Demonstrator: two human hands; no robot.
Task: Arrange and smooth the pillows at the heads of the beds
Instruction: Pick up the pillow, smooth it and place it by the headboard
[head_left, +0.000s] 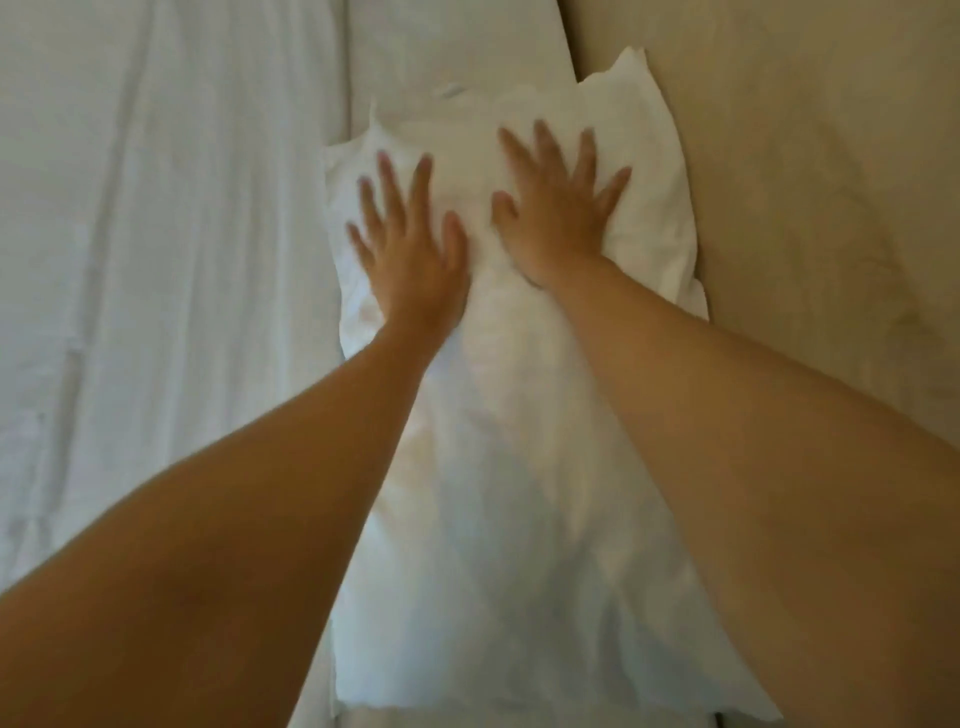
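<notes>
A white pillow (498, 467) lies lengthwise in the middle of the view, its far end against the beige headboard. My left hand (410, 249) rests flat on the pillow's far left part, fingers spread. My right hand (558, 208) lies flat beside it on the far right part, fingers also spread. Both palms face down on the pillowcase and hold nothing. A second pillow (452, 47) shows beyond the first one, at the top of the view. Both bare forearms cross the lower half of the view and hide parts of the pillow.
A white wrinkled bed sheet (156, 260) covers the left side. A beige padded headboard (831, 182) fills the right side, touching the pillow's right edge.
</notes>
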